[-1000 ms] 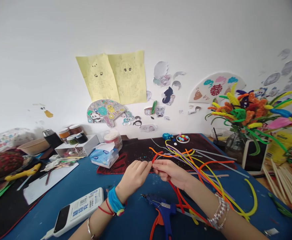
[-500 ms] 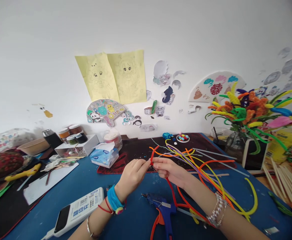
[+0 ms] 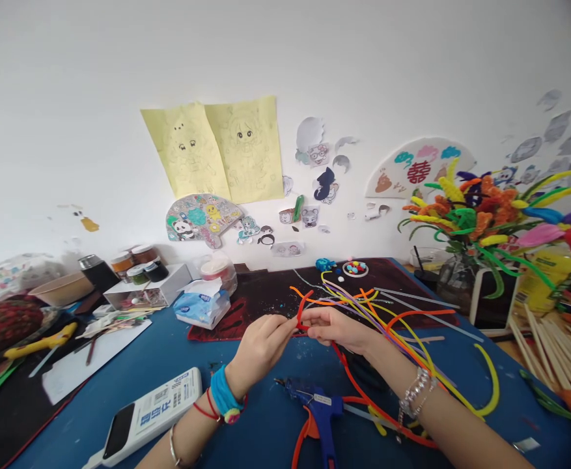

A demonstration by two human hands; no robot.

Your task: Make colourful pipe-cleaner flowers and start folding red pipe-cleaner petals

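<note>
- red chenille pipe cleaner (image 3: 303, 309): bent into a small narrow loop, held in the air between both hands, above the blue counter (image 3: 265, 426)
- left hand (image 3: 260, 348): grip closed, thumb and fingertips (image 3: 289, 324) pinched at the base of the loop of the red chenille pipe cleaner
- right hand (image 3: 336, 327): grip nearly closed, thumb and first finger on the same loop from the other side, other fingers curled
- blue fabric wristband (image 3: 221, 392) and thin red cord on left wrist; silver beaded bracelets (image 3: 416, 393) on right wrist
- long red stem (image 3: 358, 387): runs from under right hand down toward lower right, below the red chenille pipe cleaner; cannot tell if same piece
- blue hot glue gun (image 3: 319, 410): lies on the counter below the red chenille pipe cleaner, nozzle pointing left, not touched
- loose bundle of long yellow, purple and orange pipe cleaners (image 3: 387, 319): fanned out just right of the red chenille pipe cleaner
- black-and-red mat (image 3: 260, 309): behind the red chenille pipe cleaner, under the far end of the bundle
- small round dish of coloured pom-poms (image 3: 355, 268): beyond the red chenille pipe cleaner, at the mat's far edge
- blue-and-white tissue pack (image 3: 201, 307): left of the red chenille pipe cleaner
- white rectangular device with black panel (image 3: 151, 409): lower left of the red chenille pipe cleaner
- glass vase (image 3: 456, 283) of pipe-cleaner flowers (image 3: 480, 221): well right of the red chenille pipe cleaner
</note>
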